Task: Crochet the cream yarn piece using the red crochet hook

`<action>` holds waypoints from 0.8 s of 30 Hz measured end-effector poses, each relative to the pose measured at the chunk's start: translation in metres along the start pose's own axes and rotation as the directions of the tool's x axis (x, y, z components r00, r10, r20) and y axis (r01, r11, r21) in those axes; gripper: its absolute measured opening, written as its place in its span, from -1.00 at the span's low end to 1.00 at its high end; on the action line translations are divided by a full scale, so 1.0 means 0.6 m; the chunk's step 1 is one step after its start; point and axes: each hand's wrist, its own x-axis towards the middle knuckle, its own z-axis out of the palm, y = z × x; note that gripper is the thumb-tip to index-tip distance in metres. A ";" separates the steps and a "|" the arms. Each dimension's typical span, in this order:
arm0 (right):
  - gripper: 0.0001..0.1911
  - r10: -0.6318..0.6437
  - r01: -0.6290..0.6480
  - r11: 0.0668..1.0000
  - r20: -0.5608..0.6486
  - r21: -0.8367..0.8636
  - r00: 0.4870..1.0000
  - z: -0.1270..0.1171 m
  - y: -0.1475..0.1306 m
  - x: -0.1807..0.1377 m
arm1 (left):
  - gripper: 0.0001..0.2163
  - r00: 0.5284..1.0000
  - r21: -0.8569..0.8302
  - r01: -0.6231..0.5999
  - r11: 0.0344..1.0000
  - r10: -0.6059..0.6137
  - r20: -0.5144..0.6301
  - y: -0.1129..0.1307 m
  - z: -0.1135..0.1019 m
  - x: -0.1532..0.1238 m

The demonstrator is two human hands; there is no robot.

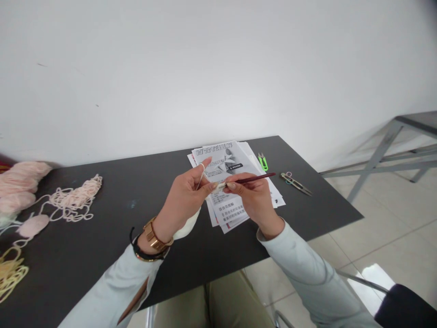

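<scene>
A dark red crochet hook [257, 178] is pinched in my right hand [254, 196], its tip pointing left. My left hand [187, 196] faces it, thumb and finger closed on a small white crochet piece [220, 186] where the hook tip meets it. White yarn [202, 175] loops around my raised left index finger. Partly hidden behind my left wrist, a white ball of yarn [187, 226] rests on the table. Printed pattern sheets [235, 218] lie stacked beneath both hands.
Green thread snips [262, 161] and metal snips [296, 184] lie right of the sheets on the black table [136, 246]. Pink skeins [23, 182], loose pink yarn [77, 198] and yellow yarn [12, 273] sit at the left. A white wall [205, 68] stands behind.
</scene>
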 end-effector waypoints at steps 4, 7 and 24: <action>-0.85 0.111 -0.110 0.989 -0.008 0.099 0.994 0.000 0.000 0.002 | -0.32 0.996 -0.120 0.079 0.990 -0.072 0.061 0.000 -0.005 0.001; -0.79 0.192 -0.187 0.969 -0.011 0.161 0.981 0.002 -0.005 0.002 | -0.28 0.975 -0.258 0.194 0.946 -0.157 0.156 -0.001 -0.013 0.002; -0.79 0.218 -0.201 0.956 -0.062 0.215 0.974 0.002 -0.008 0.003 | -0.27 0.965 -0.102 0.147 0.984 -0.121 0.232 0.014 -0.030 -0.006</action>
